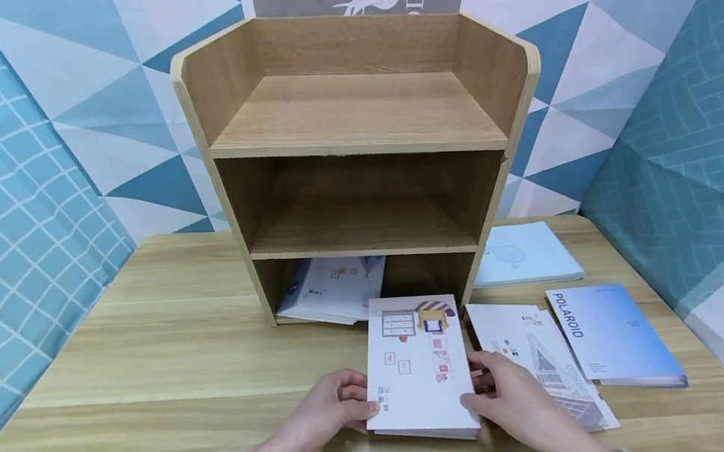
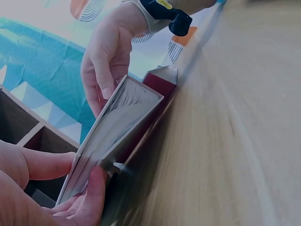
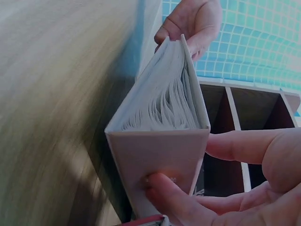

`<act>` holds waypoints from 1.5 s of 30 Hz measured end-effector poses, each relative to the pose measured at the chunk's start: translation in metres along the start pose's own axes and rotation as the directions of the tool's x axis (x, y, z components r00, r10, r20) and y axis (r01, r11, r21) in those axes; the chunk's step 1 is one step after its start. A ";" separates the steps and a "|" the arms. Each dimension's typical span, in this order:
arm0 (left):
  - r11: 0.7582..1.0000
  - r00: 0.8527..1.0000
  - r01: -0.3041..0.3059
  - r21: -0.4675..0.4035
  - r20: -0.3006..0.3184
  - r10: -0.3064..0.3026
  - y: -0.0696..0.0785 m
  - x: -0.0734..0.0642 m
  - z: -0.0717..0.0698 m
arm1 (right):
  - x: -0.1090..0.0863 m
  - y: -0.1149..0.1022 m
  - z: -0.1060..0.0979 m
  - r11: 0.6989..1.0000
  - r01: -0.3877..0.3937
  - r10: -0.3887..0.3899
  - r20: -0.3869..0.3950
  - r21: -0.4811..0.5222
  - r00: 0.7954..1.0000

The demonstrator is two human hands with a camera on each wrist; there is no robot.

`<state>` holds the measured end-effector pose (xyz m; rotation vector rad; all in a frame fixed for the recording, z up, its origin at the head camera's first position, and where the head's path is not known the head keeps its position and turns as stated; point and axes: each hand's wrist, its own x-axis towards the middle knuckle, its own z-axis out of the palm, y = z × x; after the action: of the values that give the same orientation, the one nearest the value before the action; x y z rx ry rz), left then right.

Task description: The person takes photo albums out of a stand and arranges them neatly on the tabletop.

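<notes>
A thick white book (image 1: pixel 414 370) with small drawings on its cover is held between both hands in front of the shelf. My left hand (image 1: pixel 320 416) grips its left edge, thumb on the cover and fingers underneath. On the opposite edge, my right hand (image 1: pixel 512 396) pinches the book, its thumb also near the cover's corner. The left wrist view shows the book's page block (image 2: pixel 127 108) facing the camera, with the covers closed. In the right wrist view, the right fingers and thumb hold the spine side. The book's far edge is close to the shelf's lowest opening.
A wooden shelf unit (image 1: pixel 353 150) stands on the table (image 1: pixel 153 402). Another book (image 1: pixel 335 286) lies in its bottom compartment, on the left. At the right lie a white book (image 1: pixel 541 362), a blue POLAROID book (image 1: pixel 616 334) and a pale blue book (image 1: pixel 522 255).
</notes>
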<state>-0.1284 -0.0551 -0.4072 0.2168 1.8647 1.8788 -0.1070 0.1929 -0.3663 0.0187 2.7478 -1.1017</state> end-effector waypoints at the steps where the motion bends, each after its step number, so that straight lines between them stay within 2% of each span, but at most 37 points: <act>1: 1.000 1.000 0.001 0.000 0.006 -0.001 -0.001 0.000 0.000 | -0.001 0.000 0.000 1.000 -0.001 0.001 0.012 0.002 1.000; 5: 1.000 0.999 0.013 0.000 0.035 -0.013 -0.003 -0.001 0.002 | -0.005 0.002 0.001 1.000 -0.012 0.013 0.041 -0.016 0.999; 9: 1.000 0.999 0.015 -0.009 0.051 -0.014 -0.007 -0.002 0.004 | -0.006 0.003 0.000 0.998 -0.013 0.015 0.029 -0.067 0.999; 15: 1.000 0.999 0.027 -0.014 0.040 -0.026 -0.009 -0.001 0.008 | -0.004 0.003 0.001 0.988 0.004 -0.001 0.019 -0.154 1.000; 24: 0.999 0.998 0.034 -0.013 0.048 -0.034 -0.008 0.001 0.011 | -0.007 0.003 -0.002 0.977 0.032 -0.042 -0.040 -0.209 0.998; 31: 0.998 0.998 0.054 -0.041 0.045 -0.052 -0.011 0.000 0.018 | -0.006 0.003 -0.005 0.963 0.031 -0.048 -0.055 -0.268 0.997; 38: 0.996 0.997 0.068 -0.056 0.037 -0.066 -0.014 0.002 0.022 | -0.005 0.005 -0.007 0.958 0.031 -0.053 -0.072 -0.284 0.996; 45: 0.998 0.997 0.067 -0.017 0.042 -0.066 -0.013 0.002 0.019 | -0.001 0.009 -0.011 0.962 0.021 -0.037 -0.053 -0.272 0.998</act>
<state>-0.1190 -0.0375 -0.4193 0.1835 1.8047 1.8324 -0.1072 0.2075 -0.3645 -0.0278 2.9349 -0.7312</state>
